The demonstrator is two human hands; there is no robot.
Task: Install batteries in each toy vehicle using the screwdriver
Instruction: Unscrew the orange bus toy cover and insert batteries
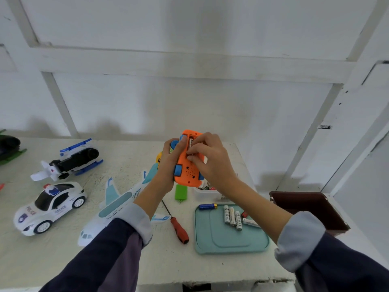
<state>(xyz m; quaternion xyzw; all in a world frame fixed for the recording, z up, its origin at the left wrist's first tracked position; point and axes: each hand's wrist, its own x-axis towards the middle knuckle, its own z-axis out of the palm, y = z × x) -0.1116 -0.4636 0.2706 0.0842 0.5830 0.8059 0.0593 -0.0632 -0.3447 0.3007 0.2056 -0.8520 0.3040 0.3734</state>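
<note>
Orange plastic marks the toy vehicle [188,165], held above the worktop [63,249] with its underside and blue wheels turned toward the camera and its battery bay open near the top end. The left hand [168,163] grips the toy from its left side, thumb laid along the underside, fingers wrapped behind. The right hand [207,157] rests on the toy, its fingers curled and pressing at the edge of the open bay; whether they pinch a battery cannot be told. Below lies a green cover [181,192], and nearer the camera the red-handled screwdriver [179,229] lies on the worktop beside a teal tray [227,243] that carries several batteries [232,217]. A white toy airplane [117,207] lies under the left forearm, with a police car [50,207] and a blue-and-black helicopter [71,160] farther left. A brown box [311,207] stands at the right.
</note>
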